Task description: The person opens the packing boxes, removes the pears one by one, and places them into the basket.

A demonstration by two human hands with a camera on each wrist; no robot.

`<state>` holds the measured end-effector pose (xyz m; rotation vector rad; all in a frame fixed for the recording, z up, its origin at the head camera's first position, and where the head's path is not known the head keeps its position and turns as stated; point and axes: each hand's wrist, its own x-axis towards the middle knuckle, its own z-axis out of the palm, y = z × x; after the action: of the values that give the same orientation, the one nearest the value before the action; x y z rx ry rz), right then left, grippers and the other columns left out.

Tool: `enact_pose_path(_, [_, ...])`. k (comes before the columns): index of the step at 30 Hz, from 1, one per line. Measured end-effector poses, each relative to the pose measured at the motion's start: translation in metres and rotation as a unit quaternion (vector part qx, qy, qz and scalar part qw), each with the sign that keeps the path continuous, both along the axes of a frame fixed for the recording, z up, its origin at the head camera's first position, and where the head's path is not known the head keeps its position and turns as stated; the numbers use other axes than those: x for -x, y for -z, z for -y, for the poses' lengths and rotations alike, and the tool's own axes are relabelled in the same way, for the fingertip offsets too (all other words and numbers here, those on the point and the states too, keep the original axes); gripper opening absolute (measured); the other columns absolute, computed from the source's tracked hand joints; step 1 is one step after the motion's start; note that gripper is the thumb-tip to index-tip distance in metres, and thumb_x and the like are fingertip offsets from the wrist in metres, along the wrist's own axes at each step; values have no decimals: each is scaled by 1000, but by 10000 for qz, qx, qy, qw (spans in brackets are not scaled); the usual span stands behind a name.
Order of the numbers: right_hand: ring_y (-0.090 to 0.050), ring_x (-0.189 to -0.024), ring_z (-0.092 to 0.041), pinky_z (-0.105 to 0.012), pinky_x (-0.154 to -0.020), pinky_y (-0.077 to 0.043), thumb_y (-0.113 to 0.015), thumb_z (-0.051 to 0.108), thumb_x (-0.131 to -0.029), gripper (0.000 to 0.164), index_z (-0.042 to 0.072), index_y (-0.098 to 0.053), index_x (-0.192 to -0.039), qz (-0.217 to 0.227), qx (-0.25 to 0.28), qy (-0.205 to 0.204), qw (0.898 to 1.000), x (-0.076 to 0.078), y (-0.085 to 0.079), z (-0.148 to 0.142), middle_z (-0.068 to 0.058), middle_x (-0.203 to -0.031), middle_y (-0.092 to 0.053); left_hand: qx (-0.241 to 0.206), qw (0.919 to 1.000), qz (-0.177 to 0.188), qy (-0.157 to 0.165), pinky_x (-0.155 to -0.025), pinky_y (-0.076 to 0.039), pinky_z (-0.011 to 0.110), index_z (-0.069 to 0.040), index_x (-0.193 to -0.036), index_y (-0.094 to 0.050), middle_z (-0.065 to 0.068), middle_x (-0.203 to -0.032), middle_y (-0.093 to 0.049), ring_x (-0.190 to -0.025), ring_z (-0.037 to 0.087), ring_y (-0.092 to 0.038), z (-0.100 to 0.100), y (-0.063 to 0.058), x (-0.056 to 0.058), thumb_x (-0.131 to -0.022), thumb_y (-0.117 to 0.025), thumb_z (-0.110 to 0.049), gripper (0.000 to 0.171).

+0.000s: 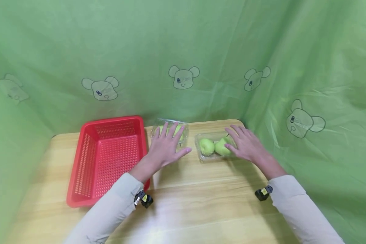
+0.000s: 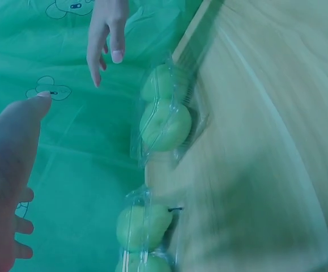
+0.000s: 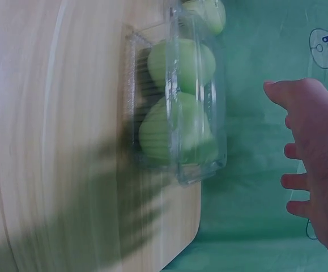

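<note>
Two clear plastic clamshell boxes lie near the table's back edge, each with pale green fruits that look like apples or pears. My left hand [image 1: 165, 146], fingers spread, is over the left box [image 1: 185, 130] and partly hides it. Over the right end of the right box [image 1: 202, 157] is my right hand [image 1: 247, 144], its fingers spread too. Two green fruits [image 1: 206, 146] show in that box, one with a dark stem. In the right wrist view, a gap separates my right hand [image 3: 322, 164] from the closed box [image 3: 178, 136]. Neither hand grips anything.
A red plastic basket [image 1: 76, 169] with perforated walls stands on the left of the wooden table [image 1: 201, 203], close beside my left forearm. Green curtains [image 1: 140, 40] with bear-head prints hang behind the table and along its sides.
</note>
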<state>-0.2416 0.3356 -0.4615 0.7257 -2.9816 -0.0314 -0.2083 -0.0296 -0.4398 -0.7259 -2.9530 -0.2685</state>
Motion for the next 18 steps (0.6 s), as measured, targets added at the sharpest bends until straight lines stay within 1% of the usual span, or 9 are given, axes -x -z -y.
enact_pose_path(5, [-33, -149, -53, -71, -123, -28, -48, 51, -105, 73, 8, -31, -162, 92, 5, 154, 9998, 2, 6, -7, -27, -167, -28, 26, 10000, -7, -36, -128, -22, 68, -25, -168, -12, 10, -175, -15, -159, 46, -19, -6, 4, 1, -98, -33, -79, 91])
enact_pose_path(10, [-35, -148, -53, -71, -122, -30, -47, 52, -105, 73, 9, -31, -162, 84, -34, 212, 9997, 1, 8, -10, -27, -166, -29, 58, 9999, 98, -54, -129, -21, 67, -24, -168, -12, 9, -175, -15, -159, 46, -19, -11, 12, 3, -98, -33, -79, 92])
enact_pose_path(13, [-35, -148, -53, -71, -123, -30, -48, 50, -106, 72, 8, -31, -161, 84, -30, 237, 9997, 0, 10, -13, -28, -166, -30, 93, 9998, 168, -11, -129, -21, 66, -22, -168, -13, 8, -175, -15, -159, 46, -18, -14, 17, 4, -98, -31, -79, 92])
enact_pose_path(18, [-36, -147, -53, -71, -122, -30, -47, 47, -107, 69, 7, -31, -161, 41, -29, 333, 9994, 0, 13, -18, -29, -164, -31, 115, 9998, 153, 26, -129, -23, 65, -20, -167, -16, 7, -175, -15, -159, 44, -21, -21, 20, 6, -98, -32, -78, 92])
